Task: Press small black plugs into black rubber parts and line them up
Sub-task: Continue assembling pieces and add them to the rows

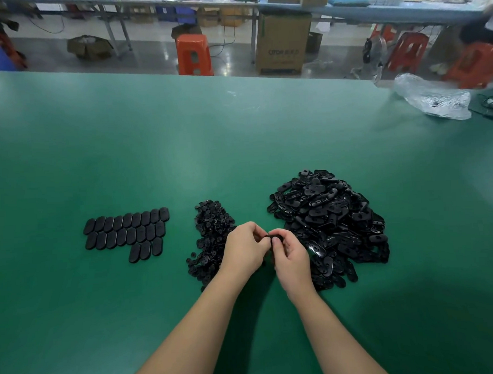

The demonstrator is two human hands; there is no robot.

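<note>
— Where are we with the part?

— We have one black rubber part (pixel 274 238) between our two hands, just above the green counter (pixel 153 151), near the middle of the view. Our left hand (pixel 246 247) has its grip closed, fingertips pinching the part's left end; our right hand (pixel 290 255) is closed on its right end, thumb pressing on top. Whether a plug sits under the fingers, we cannot tell.

— And the stock?

— Nothing is in a bin; everything lies loose on the counter. The pile of small black plugs (pixel 213 233) is at 9 o'clock from our hands, partly hidden behind the left wrist. The big heap of rubber parts (pixel 331 225) is at 2 to 3 o'clock, touching the right hand's far side.

— The lined-up ones?

— Further out at 9 o'clock, well apart from the plugs, we have the finished rows (pixel 127 233): two long rows of oval pieces laid side by side and touching, slanting up to the right, and a short third row of three below the right end.

— Any containers at all?

— Only a crumpled clear plastic bag (pixel 433 98) at 2 o'clock by the counter's far right edge; something dark shows through it, too blurred to name. Beyond the counter, an orange stool (pixel 194 54) and a cardboard box (pixel 283 48) stand on the floor, the box shut
</note>
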